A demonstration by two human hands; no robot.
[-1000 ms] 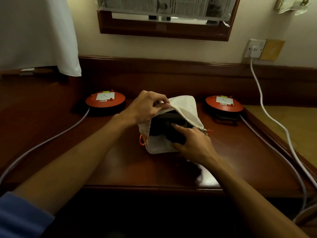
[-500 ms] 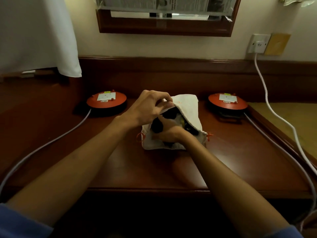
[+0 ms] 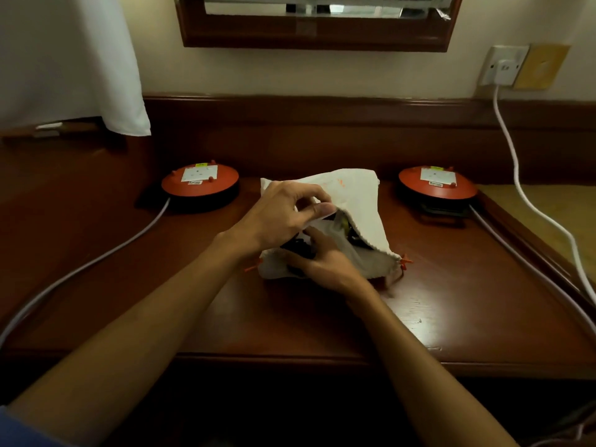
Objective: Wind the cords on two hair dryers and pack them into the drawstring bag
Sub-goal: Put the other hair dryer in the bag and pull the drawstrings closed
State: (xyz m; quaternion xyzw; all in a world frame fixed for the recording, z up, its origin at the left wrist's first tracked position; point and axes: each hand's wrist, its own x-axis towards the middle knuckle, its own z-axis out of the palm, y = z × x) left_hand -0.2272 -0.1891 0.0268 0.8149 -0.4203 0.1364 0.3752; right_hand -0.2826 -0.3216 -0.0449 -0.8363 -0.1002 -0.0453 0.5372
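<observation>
A white cloth drawstring bag point(image 3: 358, 201) with orange cord ends lies on the dark wooden desk point(image 3: 451, 304), its mouth facing me. My left hand point(image 3: 283, 214) pinches the upper edge of the mouth and holds it up. My right hand point(image 3: 322, 259) is at the mouth, fingers on a black hair dryer point(image 3: 298, 246) that sits mostly inside the bag. Only small dark parts of what is in the bag show; I cannot tell whether a second dryer is inside.
Two red and black cable reels stand at the back, a left reel point(image 3: 200, 185) and a right reel point(image 3: 437, 187), each with a grey cable running off the desk. A white cord point(image 3: 516, 175) hangs from a wall socket point(image 3: 503, 64). A white cloth point(image 3: 64, 59) hangs at the left.
My right hand pushed the black dryer deeper into the bag, so less of it shows. My left hand kept the bag's mouth raised. The bag shifted slightly.
</observation>
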